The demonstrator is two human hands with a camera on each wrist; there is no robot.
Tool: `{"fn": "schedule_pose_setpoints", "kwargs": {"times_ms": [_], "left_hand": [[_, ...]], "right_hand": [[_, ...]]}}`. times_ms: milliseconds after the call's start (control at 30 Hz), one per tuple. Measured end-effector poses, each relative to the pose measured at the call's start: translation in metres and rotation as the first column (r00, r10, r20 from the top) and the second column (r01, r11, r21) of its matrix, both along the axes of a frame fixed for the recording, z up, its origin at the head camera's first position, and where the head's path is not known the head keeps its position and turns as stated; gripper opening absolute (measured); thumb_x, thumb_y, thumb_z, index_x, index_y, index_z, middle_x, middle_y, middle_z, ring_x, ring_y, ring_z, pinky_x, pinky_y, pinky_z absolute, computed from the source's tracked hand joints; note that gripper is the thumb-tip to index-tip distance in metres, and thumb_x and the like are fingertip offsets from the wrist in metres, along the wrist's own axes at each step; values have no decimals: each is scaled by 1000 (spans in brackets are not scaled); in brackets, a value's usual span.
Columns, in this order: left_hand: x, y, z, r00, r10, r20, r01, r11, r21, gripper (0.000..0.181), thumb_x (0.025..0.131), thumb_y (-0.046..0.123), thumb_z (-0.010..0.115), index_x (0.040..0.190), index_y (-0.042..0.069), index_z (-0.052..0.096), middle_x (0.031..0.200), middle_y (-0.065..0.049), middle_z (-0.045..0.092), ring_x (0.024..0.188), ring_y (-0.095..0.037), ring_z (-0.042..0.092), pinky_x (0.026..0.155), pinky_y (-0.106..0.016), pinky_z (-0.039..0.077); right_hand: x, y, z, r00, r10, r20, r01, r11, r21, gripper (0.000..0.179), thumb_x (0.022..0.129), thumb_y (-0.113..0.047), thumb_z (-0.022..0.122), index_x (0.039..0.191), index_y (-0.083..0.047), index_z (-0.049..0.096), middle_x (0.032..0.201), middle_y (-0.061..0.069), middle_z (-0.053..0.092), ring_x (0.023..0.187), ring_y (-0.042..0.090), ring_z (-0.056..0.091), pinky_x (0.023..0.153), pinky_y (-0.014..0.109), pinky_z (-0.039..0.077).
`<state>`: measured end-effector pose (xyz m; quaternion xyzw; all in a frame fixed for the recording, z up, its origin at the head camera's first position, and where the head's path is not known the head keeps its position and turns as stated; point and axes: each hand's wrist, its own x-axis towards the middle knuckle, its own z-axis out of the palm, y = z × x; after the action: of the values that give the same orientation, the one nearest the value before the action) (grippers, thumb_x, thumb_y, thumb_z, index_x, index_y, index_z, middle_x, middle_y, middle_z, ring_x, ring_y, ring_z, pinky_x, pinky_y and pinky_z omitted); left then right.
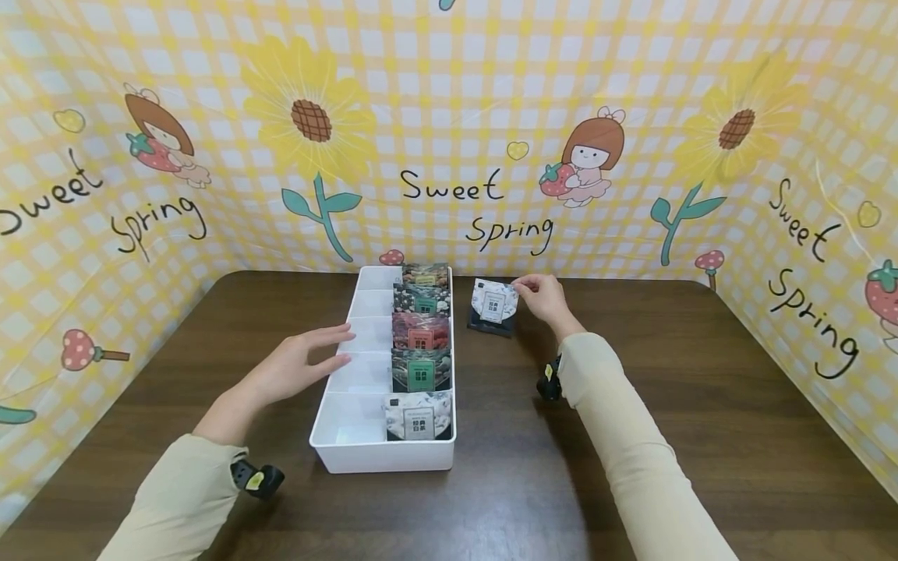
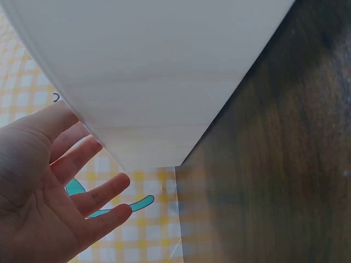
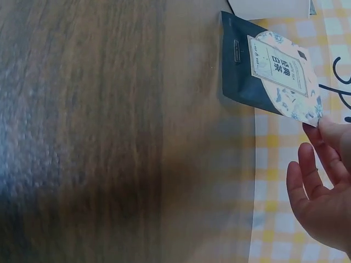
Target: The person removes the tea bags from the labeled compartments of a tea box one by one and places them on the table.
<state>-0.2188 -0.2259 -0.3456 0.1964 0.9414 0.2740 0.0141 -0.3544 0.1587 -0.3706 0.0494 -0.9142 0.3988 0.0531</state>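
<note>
Between thumb and forefinger, my right hand pinches the upper corner of a white and dark tea sachet, held right of the box. The right wrist view shows the same sachet tilted, its printed label facing up. My left hand rests at the left rim of a white divided box, fingers spread. Along the box's right side stand several sachets: a white one in front, then a green one, a red one and darker ones behind.
The box stands on a dark wooden table. Behind the table hangs a yellow checked cloth with printed flowers and lettering, and it also runs along both sides. Each wrist carries a small black camera.
</note>
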Motion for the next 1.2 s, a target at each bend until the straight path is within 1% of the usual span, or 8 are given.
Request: {"fn": "schedule_pose_setpoints", "kwargs": {"times_ms": [167,267,367,467,567,767,967,1200], "left_hand": [[2,1,1,1000,-3,-6,3,1000,7,49,93,30,57,134,5,50,144,-21,42,132,-43,38,105,-60,33],[2,1,1,1000,3,2,-3,1000,10,49,93,30,57,134,6,50,145,-20,41,133,-42,37,106,-59,33],[1,1,0,1000,3,7,-3,1000,10,49,93,30,57,134,5,50,145,-20,40,134,-42,37,106,-59,32],[1,0,-1,1000,3,6,-4,1000,11,48,93,30,57,134,5,50,145,-19,41,134,-41,37,106,-59,32],[1,0,0,1000,0,-3,0,1000,11,48,93,29,57,134,5,50,145,-20,41,133,-42,37,106,-59,33],[3,0,2,1000,-6,-6,6,1000,16,46,93,29,57,132,5,52,144,-20,41,133,-42,37,106,-59,32],[3,1,2,1000,-4,1,4,1000,14,46,93,30,56,132,6,52,145,-20,41,133,-42,36,106,-59,32],[5,0,1,1000,0,2,0,1000,24,45,94,28,56,132,5,52,146,-19,40,134,-41,36,106,-59,32]], "right_hand": [[-2,-1,-3,1000,11,28,-11,1000,-3,27,96,-18,51,111,-1,67,118,18,64,109,31,58,90,41,48],[-4,-3,-5,998,19,59,-18,1000,-20,28,95,-17,53,114,0,64,119,19,63,109,30,58,89,40,49],[-5,-6,-7,997,18,80,-15,999,-41,29,92,-14,57,117,1,62,116,21,63,105,29,58,87,37,50],[-5,-9,-8,997,15,79,-12,999,-45,31,89,-11,60,118,2,61,112,21,64,100,27,59,84,34,49],[-5,-12,-8,996,12,83,-8,999,-46,31,88,-9,61,117,2,61,110,21,64,97,27,58,84,34,49],[-7,-17,-9,994,15,105,-11,999,-41,30,89,-8,60,118,0,60,113,20,63,103,28,58,91,39,48],[-9,-20,-11,992,11,128,-5,999,-47,31,89,-7,59,120,-1,60,116,19,63,107,29,58,95,40,48],[-9,-23,-16,993,25,114,-25,1000,-3,34,90,-8,57,124,-1,58,120,18,62,111,30,58,95,41,48]]}}
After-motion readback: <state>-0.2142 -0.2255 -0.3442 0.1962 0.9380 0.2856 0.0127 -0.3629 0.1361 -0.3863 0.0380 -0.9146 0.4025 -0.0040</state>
